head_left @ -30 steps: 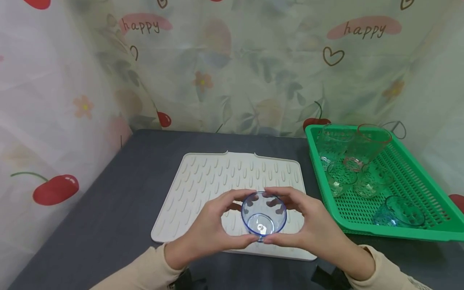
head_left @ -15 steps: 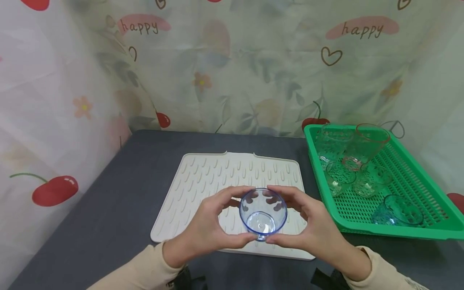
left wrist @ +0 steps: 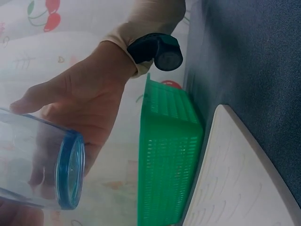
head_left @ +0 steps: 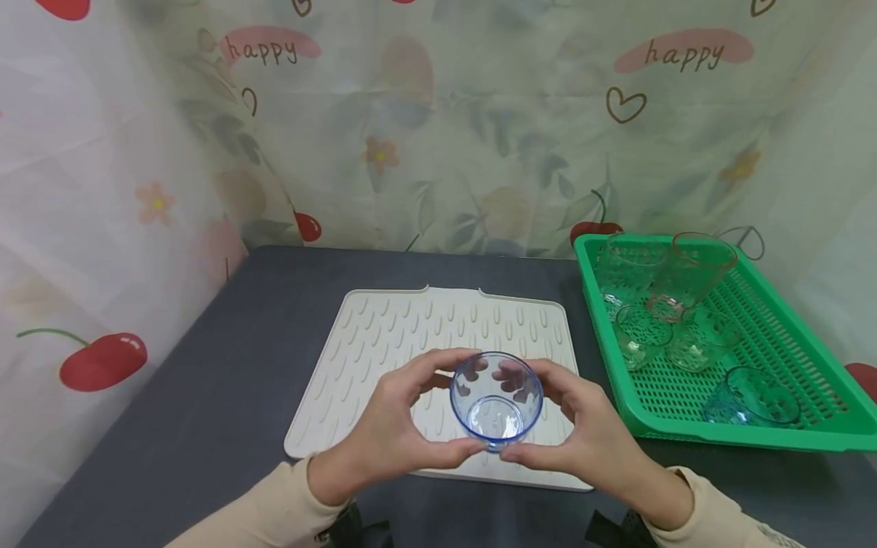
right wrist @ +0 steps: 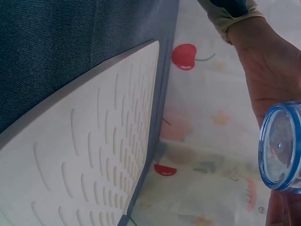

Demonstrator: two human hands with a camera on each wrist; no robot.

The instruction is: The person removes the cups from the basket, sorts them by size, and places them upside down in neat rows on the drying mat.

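Observation:
Between both hands is a clear glass cup [head_left: 495, 415] with a blue rim, held upright above the white ridged mat. My left hand [head_left: 404, 415] grips its left side, thumb at the near rim and fingers round the far side. From the right, my right hand [head_left: 582, 415] holds it the same way, its fingers showing through the glass. In the left wrist view the cup's thick blue base [left wrist: 70, 169] hangs well off the mat [left wrist: 235, 174]. The right wrist view shows that base [right wrist: 280, 147] too, near the right edge.
A green basket [head_left: 754, 438] stands at the right with several clear glasses in it. Among them are a red-rimmed glass [head_left: 699, 274] and a blue cup [head_left: 750, 399] lying tilted. The mat [head_left: 384, 327] lies on the dark table [head_left: 205, 396], with printed curtains behind.
The cup has risen slightly in the head view, staying between both hands. My right hand's fingers have shifted a little on the cup's far side.

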